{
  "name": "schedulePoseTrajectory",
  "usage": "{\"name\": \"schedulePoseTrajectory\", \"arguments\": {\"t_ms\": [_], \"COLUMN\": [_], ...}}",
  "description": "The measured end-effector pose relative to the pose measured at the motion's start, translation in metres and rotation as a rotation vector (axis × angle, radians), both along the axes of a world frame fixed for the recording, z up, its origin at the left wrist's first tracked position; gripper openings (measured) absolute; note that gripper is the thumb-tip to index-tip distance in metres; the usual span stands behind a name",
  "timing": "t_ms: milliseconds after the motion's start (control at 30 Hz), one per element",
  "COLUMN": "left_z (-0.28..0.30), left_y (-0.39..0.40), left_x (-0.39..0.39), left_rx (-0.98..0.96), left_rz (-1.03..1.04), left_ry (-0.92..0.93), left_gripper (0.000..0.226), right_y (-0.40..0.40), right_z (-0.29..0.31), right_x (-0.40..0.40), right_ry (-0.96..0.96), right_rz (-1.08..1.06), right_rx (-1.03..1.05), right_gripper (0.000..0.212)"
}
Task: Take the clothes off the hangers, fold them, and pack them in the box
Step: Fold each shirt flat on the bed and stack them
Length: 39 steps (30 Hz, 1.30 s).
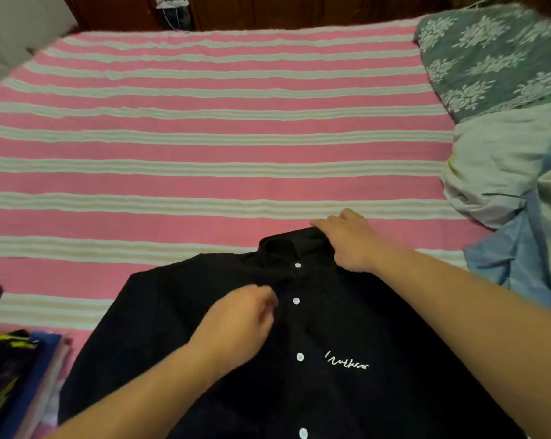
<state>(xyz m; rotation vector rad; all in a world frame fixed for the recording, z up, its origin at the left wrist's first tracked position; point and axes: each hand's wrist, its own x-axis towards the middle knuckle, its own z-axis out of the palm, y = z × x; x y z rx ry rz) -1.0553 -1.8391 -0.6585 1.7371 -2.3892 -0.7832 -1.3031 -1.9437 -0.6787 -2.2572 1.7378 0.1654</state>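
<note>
A black button-up shirt (340, 327) with white buttons and white script on the chest lies front up on the pink and white striped bed (204, 153), collar pointing away from me. My right hand (347, 240) rests on the right side of the collar, fingers curled over its edge. My left hand (239, 318) pinches the fabric at the placket, just left of the second button. No hanger or box can be seen.
A pile of coloured clothes (17, 375) lies at the lower left edge. A grey floral pillow (496, 55) and a pale green and blue bundle of cloth (515, 191) sit on the right. Dark wooden furniture (268, 11) stands behind the bed.
</note>
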Motion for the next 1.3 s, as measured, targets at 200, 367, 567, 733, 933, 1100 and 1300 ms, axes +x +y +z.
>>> {"name": "schedulePoseTrajectory", "arguments": {"t_ms": [200, 367, 567, 733, 933, 1100, 1300], "left_z": [-0.023, -0.026, 0.014, 0.025, 0.024, 0.018, 0.009], "left_y": [-0.114, -0.144, -0.163, -0.157, -0.095, -0.067, -0.063], "left_x": [-0.04, -0.032, -0.005, 0.007, -0.01, -0.02, -0.012], "left_rx": [0.369, 0.181, 0.684, 0.906, 1.004, 0.869, 0.915], "left_rz": [0.5, 0.36, 0.792, 1.071, 1.035, 0.902, 0.759], "left_ry": [0.082, -0.103, 0.669, 1.091, 1.231, 1.169, 1.092], "left_gripper": [0.043, 0.015, 0.004, 0.009, 0.022, 0.023, 0.034], "right_y": [-0.008, -0.027, -0.027, 0.019, 0.077, 0.071, 0.062], "right_z": [-0.008, 0.002, 0.029, 0.019, 0.017, 0.012, -0.01], "right_x": [-0.028, -0.036, -0.043, -0.041, -0.02, 0.016, 0.016], "right_ry": [0.017, -0.161, -0.403, -0.48, -0.635, -0.66, -0.833], "right_rz": [-0.045, -0.179, -0.273, -0.278, -0.807, -1.01, -0.975], "right_rx": [0.199, 0.338, 0.116, -0.296, 0.078, 0.116, -0.042], "right_gripper": [0.068, 0.036, 0.032, 0.029, 0.034, 0.064, 0.013]}}
